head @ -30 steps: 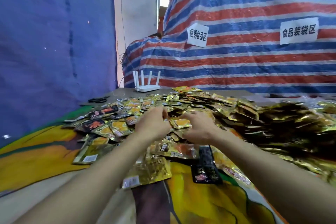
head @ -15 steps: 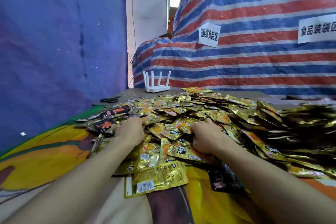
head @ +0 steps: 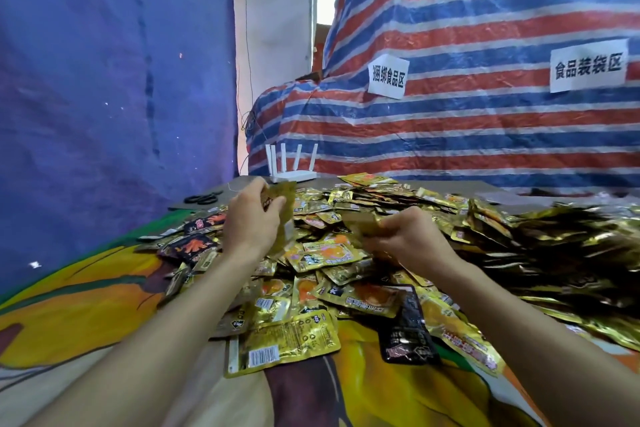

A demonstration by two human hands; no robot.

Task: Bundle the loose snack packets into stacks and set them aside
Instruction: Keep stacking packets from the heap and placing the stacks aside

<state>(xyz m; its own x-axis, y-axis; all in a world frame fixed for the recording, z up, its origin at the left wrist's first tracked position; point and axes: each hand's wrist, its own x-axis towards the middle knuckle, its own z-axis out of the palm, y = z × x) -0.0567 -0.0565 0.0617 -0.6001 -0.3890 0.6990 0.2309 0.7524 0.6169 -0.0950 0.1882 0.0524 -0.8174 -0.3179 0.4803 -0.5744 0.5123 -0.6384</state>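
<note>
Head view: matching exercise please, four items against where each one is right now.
Items:
1. white router
2. scissors
3. long black packet
4. upright gold packet

Places:
A. pinched in the left hand
B. lying flat at the near edge of the pile
C. far end of the table, in front of the striped tarp
D. far left of the table, by the blue cloth

Pairs: 1-C, 2-D, 3-B, 4-A
</note>
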